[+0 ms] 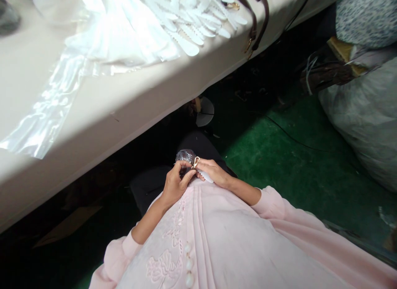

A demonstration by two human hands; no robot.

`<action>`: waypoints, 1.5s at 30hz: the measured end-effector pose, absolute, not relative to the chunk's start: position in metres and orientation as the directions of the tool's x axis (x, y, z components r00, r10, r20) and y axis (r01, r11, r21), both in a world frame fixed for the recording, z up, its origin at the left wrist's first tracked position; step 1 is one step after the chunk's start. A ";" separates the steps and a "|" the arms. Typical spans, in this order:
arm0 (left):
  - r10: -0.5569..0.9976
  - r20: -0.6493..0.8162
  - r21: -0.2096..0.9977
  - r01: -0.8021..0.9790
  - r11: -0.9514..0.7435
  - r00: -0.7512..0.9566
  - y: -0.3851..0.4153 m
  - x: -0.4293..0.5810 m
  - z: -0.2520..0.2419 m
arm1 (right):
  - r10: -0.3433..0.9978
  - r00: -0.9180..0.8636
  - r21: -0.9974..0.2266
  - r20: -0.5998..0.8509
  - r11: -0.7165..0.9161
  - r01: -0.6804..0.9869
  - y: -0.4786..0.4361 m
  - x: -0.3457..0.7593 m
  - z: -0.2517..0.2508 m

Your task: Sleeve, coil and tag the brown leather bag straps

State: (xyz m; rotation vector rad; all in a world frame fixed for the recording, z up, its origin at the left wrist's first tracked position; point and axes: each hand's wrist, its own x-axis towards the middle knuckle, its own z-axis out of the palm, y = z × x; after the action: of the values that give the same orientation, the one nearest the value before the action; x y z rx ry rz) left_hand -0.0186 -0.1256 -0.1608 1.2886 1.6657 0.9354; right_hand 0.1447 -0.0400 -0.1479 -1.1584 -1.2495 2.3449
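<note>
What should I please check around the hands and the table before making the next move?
1. Left hand at the gold clasp: ok, thumb and fingertips are at its lower end.
2. Right hand close by: ok, it is on the other side of the clasp.
3. Clasp fully closed: cannot tell, too small to make out.
4. White toothed strip within reach: ok, its end shows under the right hand.
5. Dark wrapped bundle in full view: not ok, the left hand partly hides it.
6. Clear plastic bags on the table: ok, near the pile of white strips.
</note>
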 end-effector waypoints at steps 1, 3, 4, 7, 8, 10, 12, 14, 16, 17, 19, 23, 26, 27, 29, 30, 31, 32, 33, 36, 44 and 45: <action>0.974 -0.167 0.901 0.377 0.214 -0.152 -0.126 -0.019 -0.162 | 0.500 -0.681 -0.767 -0.536 -0.624 0.146 -0.039 0.147 -0.146; 0.970 -0.183 0.892 0.388 0.233 -0.162 -0.127 -0.019 -0.163 | 0.454 -0.713 -0.750 -0.535 -0.644 0.153 -0.036 0.151 -0.145; 0.968 -0.185 0.887 0.396 0.238 -0.168 -0.127 -0.019 -0.163 | 0.449 -0.719 -0.754 -0.531 -0.638 0.158 -0.036 0.153 -0.145; 0.966 -0.182 0.858 0.449 0.247 -0.183 -0.128 -0.017 -0.163 | 0.491 -0.699 -0.790 -0.520 -0.588 0.175 -0.036 0.152 -0.150; 0.968 -0.180 0.840 0.485 0.243 -0.174 -0.127 -0.016 -0.163 | 0.507 -0.691 -0.800 -0.516 -0.573 0.178 -0.037 0.150 -0.152; 0.977 -0.178 0.796 0.566 0.215 -0.120 -0.127 -0.016 -0.161 | 0.529 -0.683 -0.816 -0.503 -0.552 0.173 -0.039 0.148 -0.157; 0.981 -0.188 0.758 0.630 0.171 -0.040 -0.126 -0.017 -0.159 | 0.533 -0.683 -0.823 -0.499 -0.539 0.180 -0.040 0.147 -0.162; 0.972 -0.231 0.748 0.646 0.151 0.040 -0.125 -0.020 -0.155 | 0.534 -0.675 -0.824 -0.509 -0.530 0.201 -0.040 0.147 -0.164; 0.955 -0.274 0.770 0.620 0.149 0.111 -0.124 -0.025 -0.152 | 0.547 -0.656 -0.822 -0.519 -0.530 0.208 -0.040 0.148 -0.165; 0.949 -0.287 0.786 0.599 0.154 0.133 -0.123 -0.027 -0.150 | 0.557 -0.646 -0.821 -0.522 -0.532 0.205 -0.040 0.148 -0.165; 0.943 -0.303 0.803 0.570 0.176 0.136 -0.120 -0.032 -0.148 | 0.568 -0.633 -0.817 -0.526 -0.544 0.191 -0.039 0.147 -0.163; 0.951 -0.310 0.820 0.511 0.258 0.018 -0.111 -0.040 -0.150 | 0.555 -0.638 -0.801 -0.534 -0.575 0.169 -0.038 0.146 -0.160; 0.949 -0.305 0.873 0.373 0.314 -0.084 -0.105 -0.043 -0.155 | 0.548 -0.640 -0.789 -0.539 -0.594 0.156 -0.037 0.146 -0.159; 0.940 -0.318 0.887 0.312 0.340 -0.121 -0.104 -0.043 -0.157 | 0.547 -0.638 -0.783 -0.542 -0.604 0.148 -0.037 0.146 -0.159; 0.913 -0.367 0.896 0.197 0.398 -0.179 -0.101 -0.044 -0.160 | 0.546 -0.633 -0.770 -0.548 -0.625 0.127 -0.036 0.148 -0.161; 0.897 -0.393 0.889 0.166 0.427 -0.200 -0.100 -0.044 -0.161 | 0.546 -0.631 -0.764 -0.550 -0.634 0.118 -0.037 0.148 -0.162; 0.884 -0.412 0.876 0.171 0.451 -0.220 -0.100 -0.045 -0.162 | 0.547 -0.629 -0.760 -0.552 -0.641 0.109 -0.037 0.150 -0.164; 0.878 -0.414 0.860 0.212 0.463 -0.238 -0.100 -0.045 -0.163 | 0.547 -0.628 -0.757 -0.553 -0.646 0.103 -0.038 0.151 -0.165; 0.883 -0.398 0.842 0.282 0.459 -0.247 -0.100 -0.045 -0.164 | 0.548 -0.626 -0.755 -0.554 -0.648 0.100 -0.038 0.153 -0.166; 0.935 -0.298 0.802 0.481 0.354 -0.191 -0.103 -0.046 -0.169 | 0.547 -0.626 -0.756 -0.556 -0.646 0.108 -0.040 0.159 -0.167; 0.978 -0.210 0.875 0.449 0.180 0.017 -0.108 -0.037 -0.165 | 0.560 -0.635 -0.771 -0.533 -0.630 0.092 -0.041 0.165 -0.167; 0.967 -0.249 0.890 0.406 0.208 0.051 -0.108 -0.036 -0.164 | 0.563 -0.633 -0.774 -0.531 -0.627 0.092 -0.041 0.165 -0.167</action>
State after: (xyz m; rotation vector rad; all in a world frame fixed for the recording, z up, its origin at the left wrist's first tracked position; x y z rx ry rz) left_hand -0.0362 -0.1080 -0.1636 1.3574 1.5207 0.7350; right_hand 0.1647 -0.0412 -0.1672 -1.1596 -1.1711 2.3238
